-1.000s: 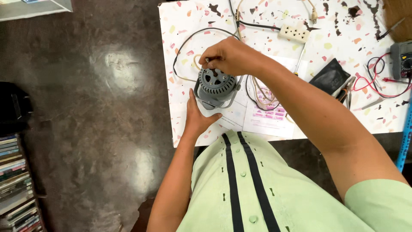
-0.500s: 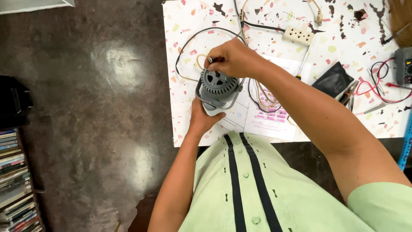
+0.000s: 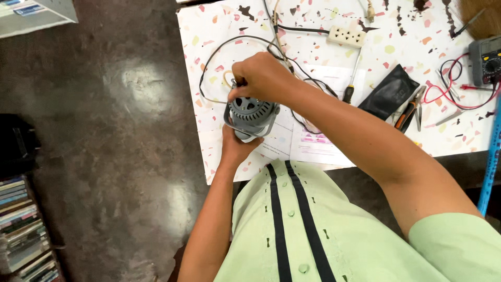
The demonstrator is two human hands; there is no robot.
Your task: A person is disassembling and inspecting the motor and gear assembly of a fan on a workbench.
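We cup the grey motor from below with our left hand, steadying it, while our right hand pinches something at its top, perhaps a wire.

Right hand shifted from motor's far side onto its top-left edge.

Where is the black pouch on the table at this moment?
In the head view, the black pouch lies on the right part of the speckled table, between the screwdriver and the pliers, beyond the right forearm.
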